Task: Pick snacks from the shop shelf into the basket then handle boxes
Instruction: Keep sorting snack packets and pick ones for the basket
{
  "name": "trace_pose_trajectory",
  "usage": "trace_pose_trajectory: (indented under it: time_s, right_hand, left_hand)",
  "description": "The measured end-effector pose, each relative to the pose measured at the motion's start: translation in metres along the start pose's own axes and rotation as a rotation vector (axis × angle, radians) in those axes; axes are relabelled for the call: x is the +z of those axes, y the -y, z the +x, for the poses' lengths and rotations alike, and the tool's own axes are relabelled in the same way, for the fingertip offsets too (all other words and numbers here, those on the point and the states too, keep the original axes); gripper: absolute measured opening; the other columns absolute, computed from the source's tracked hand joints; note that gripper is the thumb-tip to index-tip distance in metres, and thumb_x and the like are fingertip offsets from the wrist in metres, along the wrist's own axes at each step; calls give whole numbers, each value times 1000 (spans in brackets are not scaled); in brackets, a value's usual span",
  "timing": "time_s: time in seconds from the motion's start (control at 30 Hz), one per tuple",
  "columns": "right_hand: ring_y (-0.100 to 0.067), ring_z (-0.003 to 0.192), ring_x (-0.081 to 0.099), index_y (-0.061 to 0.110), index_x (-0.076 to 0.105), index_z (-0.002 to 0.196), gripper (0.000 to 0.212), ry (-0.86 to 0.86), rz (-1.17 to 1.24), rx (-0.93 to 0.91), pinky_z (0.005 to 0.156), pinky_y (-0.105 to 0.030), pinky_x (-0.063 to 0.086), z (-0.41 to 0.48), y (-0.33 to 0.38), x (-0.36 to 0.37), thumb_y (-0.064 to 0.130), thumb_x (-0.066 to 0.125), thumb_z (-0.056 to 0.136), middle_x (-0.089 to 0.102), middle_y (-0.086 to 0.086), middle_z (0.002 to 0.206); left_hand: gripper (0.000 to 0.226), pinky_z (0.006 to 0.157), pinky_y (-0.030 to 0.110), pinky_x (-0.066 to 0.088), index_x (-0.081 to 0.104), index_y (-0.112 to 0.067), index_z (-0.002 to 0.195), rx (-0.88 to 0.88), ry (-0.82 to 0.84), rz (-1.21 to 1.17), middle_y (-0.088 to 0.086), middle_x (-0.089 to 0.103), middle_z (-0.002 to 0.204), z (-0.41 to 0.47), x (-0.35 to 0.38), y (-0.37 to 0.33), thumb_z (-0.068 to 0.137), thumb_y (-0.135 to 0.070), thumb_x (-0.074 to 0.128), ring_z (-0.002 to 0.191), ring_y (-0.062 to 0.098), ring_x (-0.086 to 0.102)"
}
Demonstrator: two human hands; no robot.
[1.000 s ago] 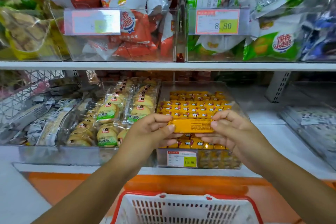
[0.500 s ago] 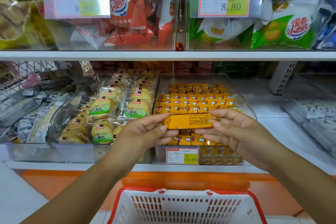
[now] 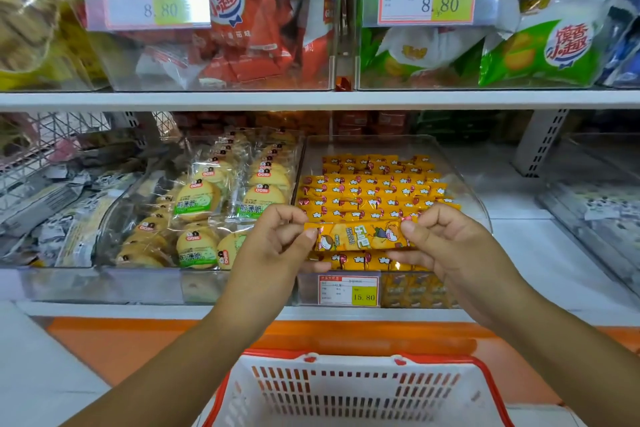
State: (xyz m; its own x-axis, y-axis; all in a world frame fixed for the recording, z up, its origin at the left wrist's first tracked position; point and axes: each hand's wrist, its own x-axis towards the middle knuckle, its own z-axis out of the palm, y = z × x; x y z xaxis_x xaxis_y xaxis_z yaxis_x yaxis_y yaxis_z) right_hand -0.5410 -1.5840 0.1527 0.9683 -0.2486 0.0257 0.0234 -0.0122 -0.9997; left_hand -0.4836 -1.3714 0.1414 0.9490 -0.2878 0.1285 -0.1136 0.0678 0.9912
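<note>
I hold one yellow snack bar (image 3: 360,236) level between my hands: my left hand (image 3: 277,246) pinches its left end, my right hand (image 3: 446,246) its right. It is in front of the clear bin (image 3: 464,177) of like bars, above the basket (image 3: 360,392).

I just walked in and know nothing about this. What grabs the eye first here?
The orange snack packet stands out, held level at the centre and pinched at its ends by the left hand and right hand. Right behind it a clear bin holds rows of matching packets. A white basket with a red rim sits below, at the bottom edge.
</note>
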Motion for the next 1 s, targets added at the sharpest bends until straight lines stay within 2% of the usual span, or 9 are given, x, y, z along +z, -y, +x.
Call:
trace_pose_trajectory:
  time_s: [0.1, 0.2, 0.27, 0.37, 0.47, 0.6, 0.77, 0.93, 1.0]
  right_hand:
    - [-34, 81, 75, 9, 50, 91, 20, -35, 5, -24, 85, -47, 56, -2, 1, 2, 16, 67, 85, 76, -11, 96]
    - [-36, 78, 74, 12, 53, 90, 14, -68, 20, -58, 79, -44, 57, -3, 2, 3, 12, 67, 87, 74, -8, 101]
    - [-31, 77, 75, 11, 61, 89, 7, -69, -10, -61, 76, -36, 58, -4, 1, 3, 15, 66, 88, 74, -6, 96]
    - [-25, 82, 75, 12, 66, 96, 26, -9, -9, -31, 76, -27, 57, -5, 2, 1, 27, 70, 75, 74, -5, 100]
    - [-22, 91, 75, 16, 66, 101, 40, 49, -32, -17, 86, -33, 55, -5, 2, 1, 26, 75, 63, 74, -2, 110]
    - [-26, 88, 75, 14, 67, 102, 34, 27, -1, -11, 90, -38, 54, -3, -1, -1, 21, 73, 69, 74, -6, 110]
    - [-30, 90, 74, 6, 66, 100, 15, 21, 73, -16, 83, -35, 61, 0, -3, -3, 7, 64, 86, 76, -13, 95]
    - [-31, 92, 74, 4, 66, 104, 29, 45, 141, 0, 83, -34, 60, 1, -2, -6, 14, 65, 77, 75, -17, 98]
    - [-30, 97, 73, 6, 65, 110, 29, 102, 168, 23, 85, -33, 59, 1, 1, -8, 7, 63, 81, 75, -16, 103]
  left_hand:
    - [11, 70, 37, 62, 54, -15, 104, 9, -1, -21, 8, 75, 99, -1, 0, -2, 97, -7, 56, 83, 28, 74]
    - [8, 66, 29, 60, 65, -14, 95, 11, -19, -22, 10, 74, 93, -1, 0, 0, 95, -8, 59, 82, 26, 73]
    - [10, 68, 29, 61, 69, -14, 96, -6, -29, -30, 6, 75, 89, 0, 0, 1, 93, -12, 60, 82, 23, 73]
    - [21, 71, 28, 61, 70, -13, 100, -31, 7, -82, 5, 76, 91, 3, -3, -1, 79, -20, 67, 84, 22, 74]
    - [35, 71, 25, 59, 67, -10, 104, -49, 45, -109, 4, 77, 98, 4, -7, -2, 69, -14, 72, 88, 20, 74]
    - [24, 70, 23, 59, 68, -7, 101, -59, 28, -117, 9, 77, 95, 4, -8, -2, 78, -2, 69, 86, 22, 75]
    - [20, 70, 21, 59, 70, -9, 102, -64, 10, -116, 10, 77, 93, 4, -7, -4, 91, 3, 58, 85, 19, 75]
    - [25, 76, 24, 60, 69, -8, 110, -82, 39, -118, 12, 76, 100, 4, -9, -3, 92, 3, 58, 94, 23, 74]
    - [32, 77, 23, 59, 67, -11, 115, -85, 73, -108, 10, 76, 100, 3, -11, -5, 89, 6, 60, 96, 22, 74]
